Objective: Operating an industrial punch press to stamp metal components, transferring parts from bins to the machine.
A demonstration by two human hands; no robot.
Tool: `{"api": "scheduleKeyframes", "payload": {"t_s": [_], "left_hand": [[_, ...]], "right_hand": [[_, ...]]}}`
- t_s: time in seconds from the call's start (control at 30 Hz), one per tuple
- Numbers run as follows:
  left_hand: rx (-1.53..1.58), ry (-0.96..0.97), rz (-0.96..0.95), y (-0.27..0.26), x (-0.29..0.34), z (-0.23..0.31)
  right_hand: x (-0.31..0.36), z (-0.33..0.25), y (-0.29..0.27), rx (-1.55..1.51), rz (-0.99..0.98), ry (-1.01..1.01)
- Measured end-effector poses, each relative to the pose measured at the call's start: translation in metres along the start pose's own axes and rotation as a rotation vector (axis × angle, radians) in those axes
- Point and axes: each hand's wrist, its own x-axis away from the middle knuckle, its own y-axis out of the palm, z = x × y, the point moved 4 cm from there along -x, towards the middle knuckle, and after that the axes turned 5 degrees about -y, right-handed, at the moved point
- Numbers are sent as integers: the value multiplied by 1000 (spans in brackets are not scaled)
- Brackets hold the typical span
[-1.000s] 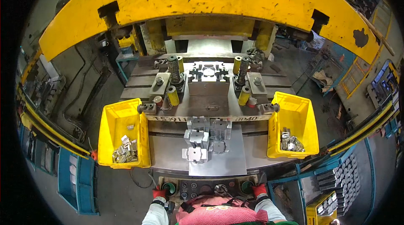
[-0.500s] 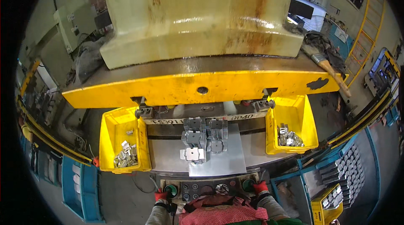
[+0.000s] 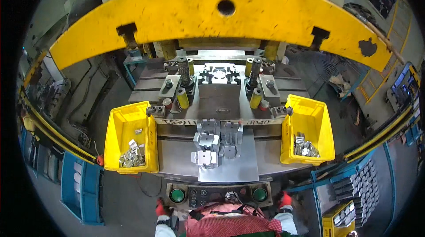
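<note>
My left hand [image 3: 160, 208], in a red glove, hovers left of and below a round green button [image 3: 177, 195] on the control panel [image 3: 207, 196]. On the other side my right hand [image 3: 285, 200], gloved in red too, is apart from the right green button [image 3: 260, 194]. Both hands are too small and blurred for their fingers to be made out. Beyond the panel, stacks of stamped metal plates [image 3: 206, 157] stand on a flat metal sheet [image 3: 245, 171]. Farther back, a shiny cut metal part [image 3: 219, 75] lies in the lower die between the guide posts.
The yellow press ram [image 3: 274, 6] is raised above the die. Yellow bins [image 3: 152, 148] [image 3: 329, 126] with small metal scraps flank the press bed. A blue rack [image 3: 71, 188] stands at left; at right, many stacked parts [image 3: 363, 184] lie beside another yellow bin [image 3: 328, 226].
The yellow ram has risen, uncovering the die and guide posts. Both my hands have come off the green buttons and moved outward, slightly back toward me.
</note>
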Motion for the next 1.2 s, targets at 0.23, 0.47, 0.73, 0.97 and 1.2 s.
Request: {"api": "scheduleKeyframes", "payload": {"t_s": [0.23,0.47,0.73,0.97,1.2], "left_hand": [[534,633,263,-19,127,142],[0,761,-631,195,208,323],[-643,1044,-573,417,161,364],[-36,592,-782,380,220,346],[51,760,-553,206,217,288]], "right_hand": [[142,-232,-2,-310,226,-718],[253,-349,205,2,-775,-1137],[244,-376,394,473,-814,-1139],[289,-387,305,85,-806,-1183],[218,-313,141,-227,-595,-1011]]}}
